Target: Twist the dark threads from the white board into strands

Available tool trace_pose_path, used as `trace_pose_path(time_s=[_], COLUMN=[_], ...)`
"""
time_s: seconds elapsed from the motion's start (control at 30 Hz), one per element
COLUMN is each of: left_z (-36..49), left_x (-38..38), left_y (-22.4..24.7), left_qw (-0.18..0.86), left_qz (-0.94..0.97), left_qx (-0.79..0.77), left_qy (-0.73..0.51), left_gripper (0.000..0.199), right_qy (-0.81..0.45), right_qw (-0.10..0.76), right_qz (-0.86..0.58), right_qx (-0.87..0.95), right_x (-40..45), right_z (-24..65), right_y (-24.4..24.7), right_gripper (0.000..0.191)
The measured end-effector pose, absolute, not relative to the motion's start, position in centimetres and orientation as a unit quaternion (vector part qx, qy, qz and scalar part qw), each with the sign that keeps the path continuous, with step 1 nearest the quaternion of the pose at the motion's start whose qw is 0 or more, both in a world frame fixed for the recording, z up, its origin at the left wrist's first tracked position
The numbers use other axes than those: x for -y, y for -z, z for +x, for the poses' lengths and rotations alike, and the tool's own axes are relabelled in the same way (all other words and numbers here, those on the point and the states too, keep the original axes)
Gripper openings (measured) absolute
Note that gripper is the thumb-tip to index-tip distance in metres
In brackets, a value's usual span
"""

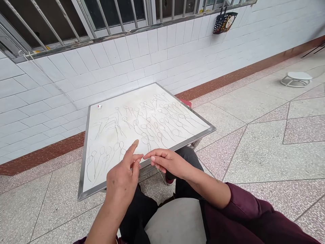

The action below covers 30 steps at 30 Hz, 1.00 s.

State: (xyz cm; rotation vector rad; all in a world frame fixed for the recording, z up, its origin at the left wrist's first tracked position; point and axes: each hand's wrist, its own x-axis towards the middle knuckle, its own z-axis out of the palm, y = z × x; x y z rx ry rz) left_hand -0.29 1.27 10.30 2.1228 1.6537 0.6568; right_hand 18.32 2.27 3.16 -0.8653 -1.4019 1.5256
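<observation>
My left hand (122, 178) is raised over the near edge of the table, a tan cover on one outstretched fingertip. Its thumb and another finger pinch together close to the right fingertips. My right hand (170, 162) is closed, thumb against fingers, on a thin strand (160, 173) that hangs below it in a loose curve. Whether the strand is thread or wire, I cannot tell. Several thin dark looped strands (144, 135) lie spread over the white table (101, 115), each with a small loop and long tails. What sits between the left fingertips is too small to see clearly.
A small white and red object (99, 106) lies at the table's far left corner. The metal-edged table stands against a white tiled wall (142, 66) below barred windows. A black basket (224, 23) hangs from the bars. A low white stool (296, 78) stands on the floor at right.
</observation>
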Motion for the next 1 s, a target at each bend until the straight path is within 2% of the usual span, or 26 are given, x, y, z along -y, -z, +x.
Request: trace_pose_path(time_s=[0.2,0.4,0.57,0.67,0.83,1.0], left_z=[-1.3,-4.6,-5.9,-5.2,-2.7,-1.5], left_x=[-1.8,-3.3,-3.9,-3.9,-3.8,-4.2], left_y=[-10.9,-11.3,-11.4,-11.7,-11.6,-10.8], left_qw=[0.28,0.331,0.345,0.353,0.357,0.335], left_qz=[0.726,0.64,0.618,0.636,0.73,0.773], left_qx=[-0.578,-0.587,-0.582,-0.578,-0.538,-0.508], left_qy=[-0.245,-0.37,-0.4,-0.369,-0.223,-0.179], left_gripper=[0.046,0.054,0.053,0.05,0.048,0.046], right_qy=[-0.686,-0.677,-0.655,-0.626,-0.598,-0.643], right_qw=[0.446,0.469,0.463,0.445,0.423,0.421], right_qz=[-0.326,-0.357,-0.37,-0.392,-0.403,-0.36], right_qx=[0.473,0.442,0.469,0.506,0.549,0.529], right_x=[-3.0,-3.4,-3.1,-2.8,-2.6,-2.8], right_z=[18.5,18.9,18.8,18.7,18.5,18.6], right_y=[-2.5,-2.2,-2.3,-2.6,-3.3,-3.3], right_gripper=[0.026,0.025,0.025,0.023,0.022,0.029])
